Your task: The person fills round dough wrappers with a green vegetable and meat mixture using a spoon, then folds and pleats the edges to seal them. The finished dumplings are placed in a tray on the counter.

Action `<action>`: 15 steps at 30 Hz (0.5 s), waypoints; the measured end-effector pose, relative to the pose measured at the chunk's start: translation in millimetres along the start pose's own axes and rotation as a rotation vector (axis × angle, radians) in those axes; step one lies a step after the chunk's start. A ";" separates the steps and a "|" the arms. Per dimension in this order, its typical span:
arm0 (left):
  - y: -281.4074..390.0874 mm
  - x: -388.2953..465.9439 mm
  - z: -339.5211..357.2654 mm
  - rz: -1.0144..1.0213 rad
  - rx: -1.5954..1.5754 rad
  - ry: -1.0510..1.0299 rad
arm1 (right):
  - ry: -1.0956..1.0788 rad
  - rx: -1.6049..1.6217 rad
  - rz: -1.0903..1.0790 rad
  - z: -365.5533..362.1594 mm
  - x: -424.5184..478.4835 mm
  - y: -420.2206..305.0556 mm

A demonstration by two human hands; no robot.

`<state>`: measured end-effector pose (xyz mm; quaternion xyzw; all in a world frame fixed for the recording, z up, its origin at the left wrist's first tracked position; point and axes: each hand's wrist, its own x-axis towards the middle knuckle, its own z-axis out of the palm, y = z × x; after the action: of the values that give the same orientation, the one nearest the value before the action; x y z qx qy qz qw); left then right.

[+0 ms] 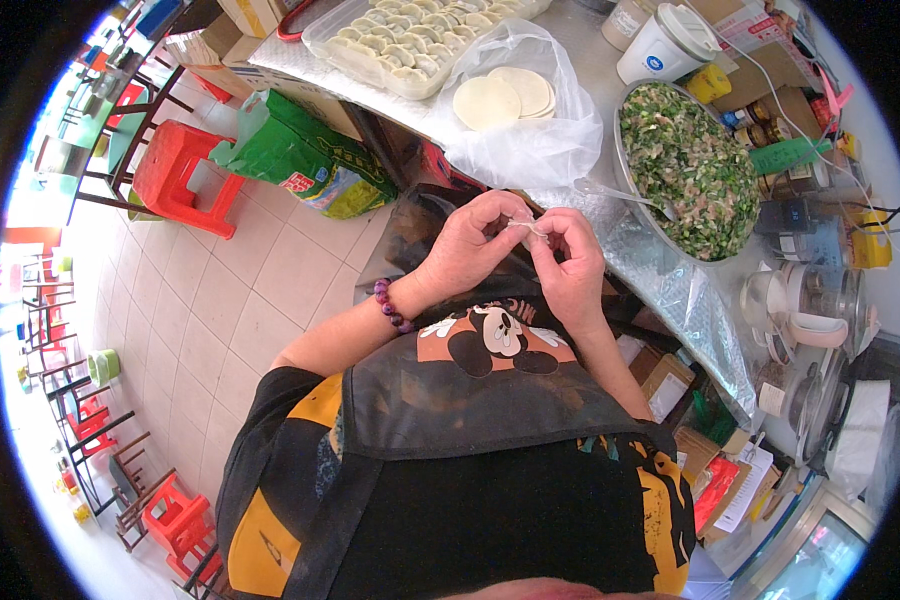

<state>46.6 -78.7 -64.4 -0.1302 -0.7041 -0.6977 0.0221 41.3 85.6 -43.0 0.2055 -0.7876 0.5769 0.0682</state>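
Note:
My left hand (469, 244) and my right hand (572, 274) meet in front of my apron, both pinching the pale dough edge of a dumpling (526, 226). Fingers hide most of that dumpling. Just beyond them, a stack of round dough wrappers (487, 103) lies in an opened clear plastic bag (529, 154) on the metal-topped table (577, 45). To the right stands a large metal bowl (619, 161) of chopped greens and meat filling (686, 165). A spoon (607, 190) rests in it, handle towards me. Rows of folded dumplings (405, 37) fill a plastic tray (322, 45) at the back.
A lidded white cup (667, 45), jars (754, 135) and a cable crowd the table's right side. Glass-lidded containers (817, 330) stand farther right. On the tiled floor at left are a green sack (307, 157) and a red plastic stool (184, 176).

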 end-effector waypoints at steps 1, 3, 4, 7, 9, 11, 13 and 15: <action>0.2 -0.1 -0.2 -0.004 0.003 -0.006 | 0.001 0.000 0.000 0.0 -0.2 0.3; 0.4 -0.5 -0.2 -0.026 -0.023 -0.019 | 0.002 -0.005 -0.005 0.0 -0.3 0.4; 0.5 -0.7 -0.3 -0.037 -0.036 -0.026 | 0.001 -0.008 -0.007 0.0 -0.4 0.5; -1.1 -1.5 -2.5 -0.098 -0.039 -0.069 | -0.004 -0.031 -0.015 -0.2 -0.3 0.3; -3.8 -1.0 -3.0 -0.072 -0.050 -0.091 | -0.009 -0.032 -0.004 -0.6 -0.5 0.9; -4.4 -0.6 -3.3 -0.065 -0.055 -0.103 | -0.009 -0.033 -0.002 -0.6 -0.6 2.0; -3.9 -1.0 -3.5 -0.079 -0.052 -0.105 | -0.008 -0.033 -0.006 -0.6 -0.7 3.2; -5.3 -0.9 -3.9 -0.086 -0.052 -0.113 | -0.014 -0.036 -0.004 -1.2 -1.1 3.7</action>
<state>45.7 -82.6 -69.7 -0.1397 -0.6907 -0.7077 -0.0511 40.7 88.0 -46.2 0.2097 -0.7978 0.5612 0.0674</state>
